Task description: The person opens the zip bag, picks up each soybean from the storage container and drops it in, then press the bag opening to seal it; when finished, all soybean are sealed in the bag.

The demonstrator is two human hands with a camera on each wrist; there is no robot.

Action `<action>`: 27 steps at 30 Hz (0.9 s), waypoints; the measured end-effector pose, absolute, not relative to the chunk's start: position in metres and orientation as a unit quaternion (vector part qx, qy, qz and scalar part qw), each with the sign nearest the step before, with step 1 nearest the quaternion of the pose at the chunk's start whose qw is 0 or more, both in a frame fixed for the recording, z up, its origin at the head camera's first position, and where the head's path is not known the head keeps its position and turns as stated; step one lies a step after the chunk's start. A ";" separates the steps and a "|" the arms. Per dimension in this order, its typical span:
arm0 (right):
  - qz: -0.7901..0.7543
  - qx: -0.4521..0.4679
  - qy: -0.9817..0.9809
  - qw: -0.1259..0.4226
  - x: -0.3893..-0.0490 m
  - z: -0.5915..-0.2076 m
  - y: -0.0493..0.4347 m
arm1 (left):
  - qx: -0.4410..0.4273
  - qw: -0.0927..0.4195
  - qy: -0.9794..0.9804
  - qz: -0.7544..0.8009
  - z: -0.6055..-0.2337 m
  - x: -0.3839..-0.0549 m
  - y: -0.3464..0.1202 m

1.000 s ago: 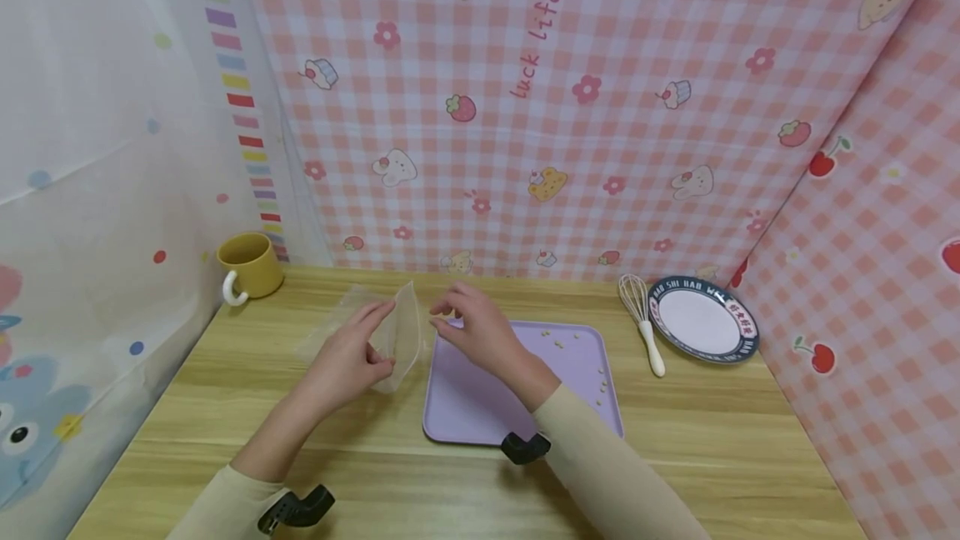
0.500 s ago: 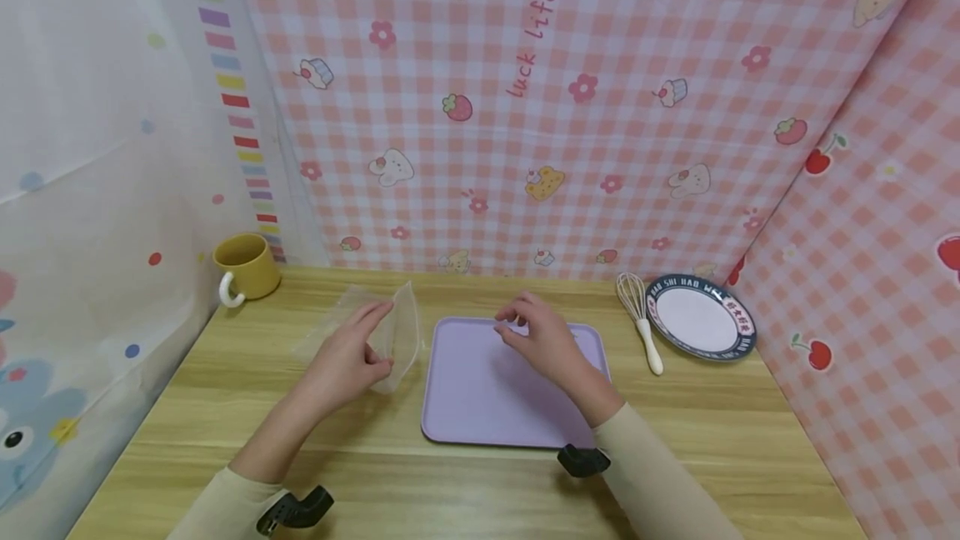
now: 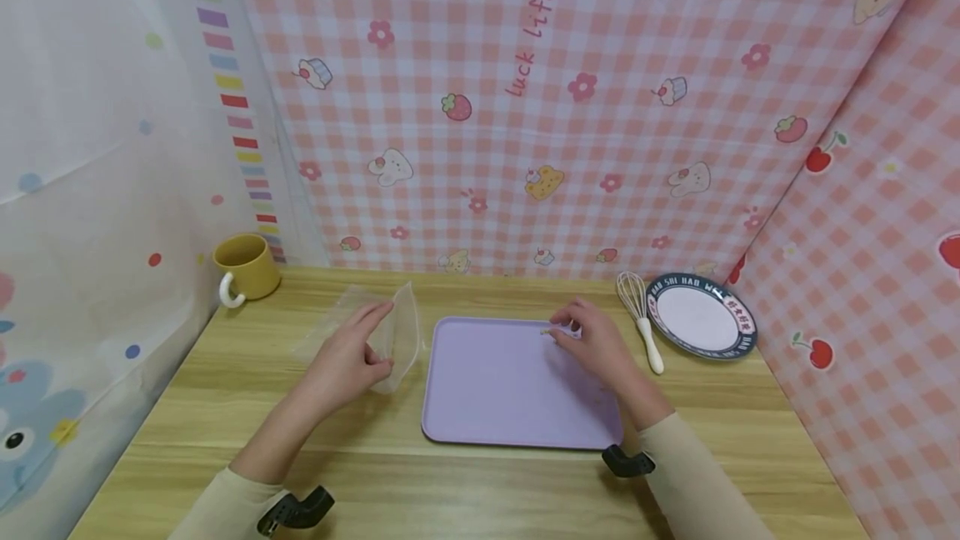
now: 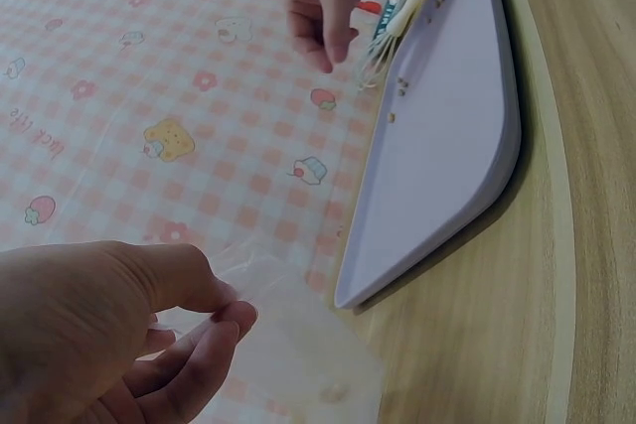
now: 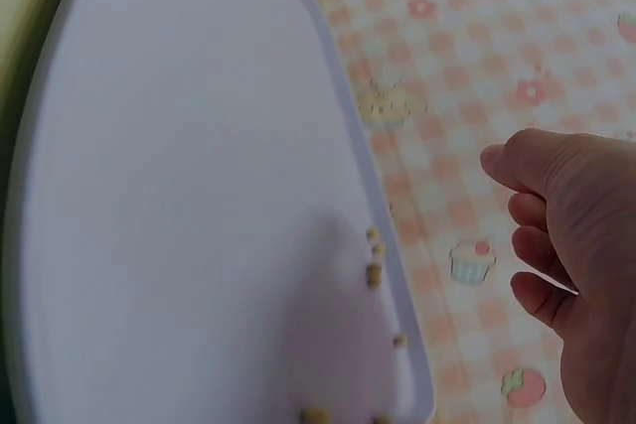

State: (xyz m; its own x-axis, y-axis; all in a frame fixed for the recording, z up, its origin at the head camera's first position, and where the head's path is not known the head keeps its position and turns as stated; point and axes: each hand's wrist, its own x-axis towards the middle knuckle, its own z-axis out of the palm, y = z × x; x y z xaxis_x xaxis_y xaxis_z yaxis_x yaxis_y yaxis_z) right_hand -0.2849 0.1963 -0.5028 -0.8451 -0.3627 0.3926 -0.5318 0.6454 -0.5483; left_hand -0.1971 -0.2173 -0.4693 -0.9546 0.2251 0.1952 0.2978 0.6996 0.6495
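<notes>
My left hand (image 3: 347,363) pinches the rim of a clear plastic bag (image 3: 406,336), whose mouth gapes toward the tray. In the left wrist view, thumb and fingertips meet on the film, and a few pale yellowish bits (image 4: 334,392) show low in the bag. My right hand (image 3: 596,347) hovers over the back right part of a lilac tray (image 3: 495,382), its fingers loosely bent and holding nothing visible. Small yellowish beans (image 5: 374,275) lie scattered along the tray's edge, apart from the fingers in the right wrist view; in the head view the hand mostly hides them.
A whisk (image 3: 647,332) with a white handle lies right of the tray, beside a dark-rimmed plate (image 3: 697,350). At the back left stands a yellow mug (image 3: 258,269). A checkered cloth wall (image 3: 480,148) rises behind the wooden table (image 3: 420,490).
My right hand has moved from beside the bag's mouth, rightward across the tray to its back right corner. The left hand and bag have stayed in place.
</notes>
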 end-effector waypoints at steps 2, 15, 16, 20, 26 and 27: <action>0.336 0.243 -0.902 0.121 -0.286 -0.506 0.203 | -0.142 0.051 -0.920 -0.361 -0.469 -0.197 -0.217; 0.296 0.177 -0.936 0.070 -0.294 -0.525 0.233 | -0.142 0.051 -0.918 -0.366 -0.471 -0.197 -0.218; 0.296 0.176 -0.936 0.066 -0.295 -0.525 0.234 | -0.141 0.050 -0.918 -0.368 -0.471 -0.197 -0.218; 0.293 0.172 -0.939 0.057 -0.299 -0.527 0.238 | -0.140 0.047 -0.917 -0.370 -0.470 -0.196 -0.217; 0.274 0.160 -0.948 0.033 -0.306 -0.530 0.238 | -0.137 0.048 -0.919 -0.367 -0.469 -0.195 -0.217; 0.269 0.157 -0.950 0.027 -0.307 -0.530 0.238 | -0.137 0.048 -0.919 -0.366 -0.469 -0.195 -0.216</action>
State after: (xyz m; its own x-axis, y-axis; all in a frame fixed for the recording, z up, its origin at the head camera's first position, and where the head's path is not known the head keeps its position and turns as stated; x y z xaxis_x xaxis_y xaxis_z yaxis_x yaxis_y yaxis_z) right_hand -0.3073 0.2378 -0.5301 -0.9491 -0.2837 0.1368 -0.3133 0.8054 -0.5031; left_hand -0.1953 -0.2164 -0.4693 -0.9577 0.2166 0.1896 0.2876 0.6938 0.6603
